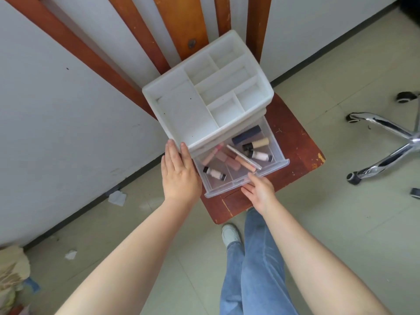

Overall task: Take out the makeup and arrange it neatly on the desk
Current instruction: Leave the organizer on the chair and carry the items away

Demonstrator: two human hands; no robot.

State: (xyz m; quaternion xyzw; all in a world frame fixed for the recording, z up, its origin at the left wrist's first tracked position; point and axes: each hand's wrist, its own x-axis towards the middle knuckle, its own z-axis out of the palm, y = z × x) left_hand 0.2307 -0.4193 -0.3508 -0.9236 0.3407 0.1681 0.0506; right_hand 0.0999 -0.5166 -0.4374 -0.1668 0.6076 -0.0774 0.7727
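A white organizer (pixel 204 92) sits on a wooden chair (pixel 295 142); a chrome office-chair base (pixel 386 142) stands well to the organizer's right and paper scraps (pixel 117 197) lie on the floor to its left. Its clear drawer (pixel 245 178) is pulled out toward the person, holding about eight makeup pieces: two small white bottles (pixel 214 173), several pink tubes (pixel 229 159), one navy tube (pixel 246 135). The left hand (pixel 179 176) presses flat, fingers together, against the organizer's front left corner. The right hand (pixel 260 188) grips the drawer's front edge, fingers curled under; the makeup lies just beyond them.
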